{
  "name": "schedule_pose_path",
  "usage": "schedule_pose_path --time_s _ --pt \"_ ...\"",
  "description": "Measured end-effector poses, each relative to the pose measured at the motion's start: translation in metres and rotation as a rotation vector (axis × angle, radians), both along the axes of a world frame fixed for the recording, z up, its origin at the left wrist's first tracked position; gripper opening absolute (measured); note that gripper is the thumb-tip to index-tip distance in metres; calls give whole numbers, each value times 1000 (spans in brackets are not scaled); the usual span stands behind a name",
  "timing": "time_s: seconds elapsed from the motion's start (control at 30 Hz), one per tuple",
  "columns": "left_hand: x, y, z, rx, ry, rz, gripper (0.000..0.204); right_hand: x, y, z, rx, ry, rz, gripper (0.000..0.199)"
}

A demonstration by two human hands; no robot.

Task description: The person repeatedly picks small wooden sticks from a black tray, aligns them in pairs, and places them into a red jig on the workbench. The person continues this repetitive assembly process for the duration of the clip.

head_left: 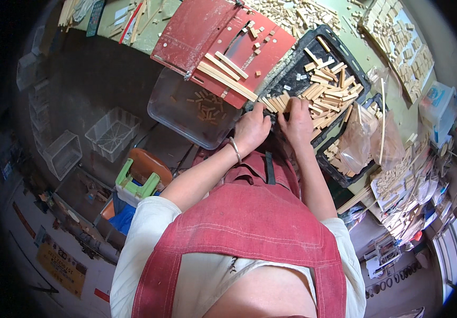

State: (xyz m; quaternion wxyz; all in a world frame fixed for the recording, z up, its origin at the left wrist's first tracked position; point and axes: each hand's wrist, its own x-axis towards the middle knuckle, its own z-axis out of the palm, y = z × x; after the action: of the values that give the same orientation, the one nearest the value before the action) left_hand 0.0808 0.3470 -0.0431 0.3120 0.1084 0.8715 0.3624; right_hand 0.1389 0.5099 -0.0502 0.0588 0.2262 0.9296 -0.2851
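Red apron (255, 228) nearest | left hand (253, 128), right hand (296, 126) curled beside short sticks (277, 102), seemingly keeping them aligned; grip unclear | black tray (295, 70) beyond right hand, likely for reach

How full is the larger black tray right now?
Partly full: wooden sticks lie heaped across much of the larger black tray, while patches of its dark bottom show toward the left.

Had open air above the translucent plastic tub (171, 114) beside the left hand (252, 129), but met the red slotted machine table (202, 31) ahead and, rightward, wooden sticks (330, 96) heaped in a black crate (290, 68).
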Motion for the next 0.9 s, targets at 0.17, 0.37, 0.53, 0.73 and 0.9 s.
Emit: schedule_pose_path --time_s 0.17,0.37,0.53,0.73,0.9 --pt "2 -2 -14 137 -183 100 34 -14 -4 -3 -27 108 19 57" --pt "2 -3 -10 133 -139 15 27 -2 0 -3 -156 -16 -61 65" --pt "-1 -2 -12 113 -180 24 25 -18 -6 5 -204 58 -194 46" --pt "0 -9 -2 145 -221 40 25 -14 56 4 169 -60 -458 44" --pt "-1 0 11 160 -185 -3 27 -40 58 6 258 -253 -360 60"
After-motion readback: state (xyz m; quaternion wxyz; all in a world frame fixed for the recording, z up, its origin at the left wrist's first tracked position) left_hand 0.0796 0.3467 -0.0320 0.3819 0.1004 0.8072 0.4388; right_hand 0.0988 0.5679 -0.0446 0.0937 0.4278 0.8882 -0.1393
